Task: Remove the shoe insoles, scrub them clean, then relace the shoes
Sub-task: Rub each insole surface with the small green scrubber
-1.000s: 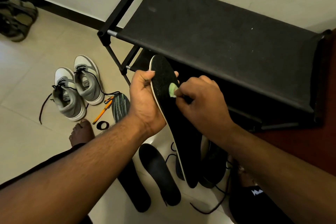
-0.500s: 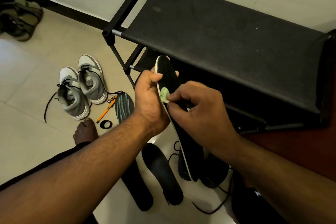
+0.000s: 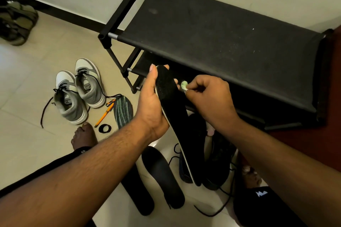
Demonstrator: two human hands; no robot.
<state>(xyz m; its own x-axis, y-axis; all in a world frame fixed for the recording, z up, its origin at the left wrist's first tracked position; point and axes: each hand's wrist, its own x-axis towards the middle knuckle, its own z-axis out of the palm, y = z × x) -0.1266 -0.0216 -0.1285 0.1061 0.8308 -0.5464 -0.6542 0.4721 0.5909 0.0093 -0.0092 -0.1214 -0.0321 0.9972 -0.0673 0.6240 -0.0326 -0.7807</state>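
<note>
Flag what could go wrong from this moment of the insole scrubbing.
1. The left hand grips the black insole only near its toe end; the long free end hangs, so it may flex away under scrubbing.
2. The right hand pinches just a small green scrubber, which could slip out.
3. Loose insoles and a black lace lie by the feet, possibly a trip hazard.

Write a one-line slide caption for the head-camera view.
Left hand holds a black insole upright while right hand pinches a small green scrubber beside it, above a shoe rack.
</note>
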